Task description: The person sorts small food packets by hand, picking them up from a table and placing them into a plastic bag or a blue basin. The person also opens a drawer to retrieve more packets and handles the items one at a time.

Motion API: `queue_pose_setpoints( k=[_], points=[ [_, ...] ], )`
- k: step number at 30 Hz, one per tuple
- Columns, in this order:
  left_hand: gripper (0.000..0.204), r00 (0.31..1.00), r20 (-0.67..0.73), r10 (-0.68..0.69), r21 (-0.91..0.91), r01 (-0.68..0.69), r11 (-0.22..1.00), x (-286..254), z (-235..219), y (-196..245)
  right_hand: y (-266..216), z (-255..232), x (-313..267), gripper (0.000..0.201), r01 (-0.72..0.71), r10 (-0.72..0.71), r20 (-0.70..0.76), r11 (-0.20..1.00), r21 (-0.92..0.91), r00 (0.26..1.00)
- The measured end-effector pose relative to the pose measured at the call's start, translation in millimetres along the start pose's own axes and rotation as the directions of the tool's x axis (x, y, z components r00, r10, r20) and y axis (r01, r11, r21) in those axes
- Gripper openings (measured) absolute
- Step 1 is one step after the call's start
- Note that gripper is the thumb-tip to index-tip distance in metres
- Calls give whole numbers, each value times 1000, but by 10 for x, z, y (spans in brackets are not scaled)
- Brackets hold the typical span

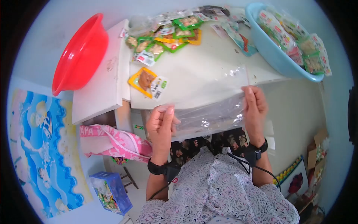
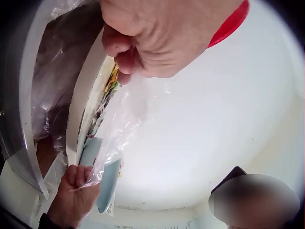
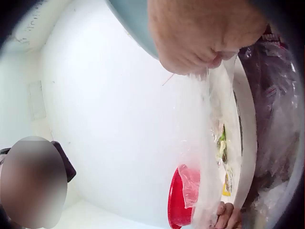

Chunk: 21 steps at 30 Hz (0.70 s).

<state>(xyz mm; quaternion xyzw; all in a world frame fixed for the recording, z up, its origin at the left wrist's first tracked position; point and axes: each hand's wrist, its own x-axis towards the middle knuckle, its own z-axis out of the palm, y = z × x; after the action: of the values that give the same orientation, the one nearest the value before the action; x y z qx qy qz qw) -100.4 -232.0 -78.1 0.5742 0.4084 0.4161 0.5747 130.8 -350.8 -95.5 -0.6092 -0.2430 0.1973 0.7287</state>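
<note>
A clear plastic bag [image 1: 212,115] is stretched between both hands at the near edge of the white table [image 1: 201,63]. The left hand [image 1: 161,125] pinches its left side between thumb and curled fingers. On the other side, the right hand [image 1: 254,112] pinches the bag's right edge. In the left wrist view the left hand [image 2: 162,33] grips the film [image 2: 119,124], with the right hand [image 2: 74,198] lower down at the far end. The right wrist view has the right hand [image 3: 200,36] holding the film from above. A yellow packet [image 1: 145,80] lies left of the bag.
Several green and yellow packets [image 1: 179,35] lie at the table's back left. A blue basin [image 1: 276,48] holding packets stands at the back right, a red basin [image 1: 80,56] at the left. Below hang a pink towel [image 1: 115,142] and, lower, a blue bin [image 1: 119,192].
</note>
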Motion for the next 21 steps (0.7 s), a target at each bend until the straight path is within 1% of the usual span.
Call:
queue_pose_setpoints(
  k=[2, 5, 8, 11, 12, 14, 15, 17, 18, 20, 21],
  points=[
    [14, 998, 31, 48, -6, -48, 999, 64, -41, 25, -97, -4, 70, 18, -27, 27, 20, 999, 20, 999],
    [16, 995, 44, 93, 18, -94, 995, 202, -89, 115, -205, 105, 200, 14, 39, -37, 27, 998, -49, 999],
    [20, 993, 19, 113, 21, -114, 993, 402, -130, 147, -224, 220, 377, 12, 77, -74, 68, 996, -48, 995],
    [29, 940, -71, 332, 47, -330, 943, 623, -12, 150, -105, 285, 544, 14, 204, -198, 57, 970, -133, 978],
    [32, 912, -87, 402, 151, -387, 910, 656, -4, 146, -39, 292, 598, 16, 226, -222, 42, 956, -185, 974],
    [40, 840, -93, 535, 352, -475, 807, 674, -1, 135, 77, 285, 701, 20, 260, -269, 8, 921, -290, 963],
    [40, 826, -58, 561, 391, -499, 774, 655, 31, 146, 95, 302, 716, 23, 291, -313, 26, 844, -451, 949],
    [41, 798, 12, 602, 469, -537, 702, 564, 126, 166, 121, 377, 688, 28, 315, -376, 83, 614, -723, 923],
    [42, 806, 85, 586, 543, -531, 651, 529, 166, 161, 109, 404, 678, 30, 307, -344, 107, 604, -736, 933],
    [42, 749, 289, 596, 609, -624, 489, 552, 239, 146, 70, 432, 676, 36, 293, -279, 151, 581, -759, 948],
    [42, 712, 387, 585, 625, -670, 401, 574, 278, 136, 67, 424, 687, 35, 280, -272, 136, 613, -739, 953]
  ],
)
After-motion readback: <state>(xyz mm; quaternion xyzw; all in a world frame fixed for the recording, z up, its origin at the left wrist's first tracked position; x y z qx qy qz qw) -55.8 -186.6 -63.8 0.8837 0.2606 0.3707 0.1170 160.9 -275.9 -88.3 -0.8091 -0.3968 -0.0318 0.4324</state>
